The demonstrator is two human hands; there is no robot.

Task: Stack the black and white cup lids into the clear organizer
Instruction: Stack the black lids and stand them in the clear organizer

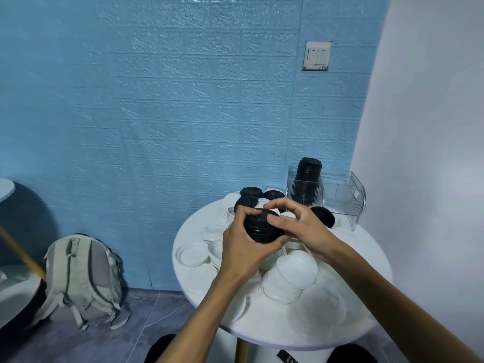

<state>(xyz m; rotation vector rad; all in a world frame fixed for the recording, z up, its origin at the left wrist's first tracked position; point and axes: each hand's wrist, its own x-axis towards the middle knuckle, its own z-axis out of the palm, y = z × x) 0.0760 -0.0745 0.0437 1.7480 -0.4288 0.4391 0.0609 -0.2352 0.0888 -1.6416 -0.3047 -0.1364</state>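
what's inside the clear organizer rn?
The clear plastic organizer holds one tall stack of black cup lids in its left compartment, rising above the rim. The right compartment looks empty; no white lids visible inside.

A grey backpack (pixel 83 280) leaned upright on the tiled floor (pixel 146 320) against the blue brick-pattern wall (pixel 157 113), a double wall switch (pixel 317 56) sat high on that wall, and a round white table (pixel 262 328) stood near the corner.
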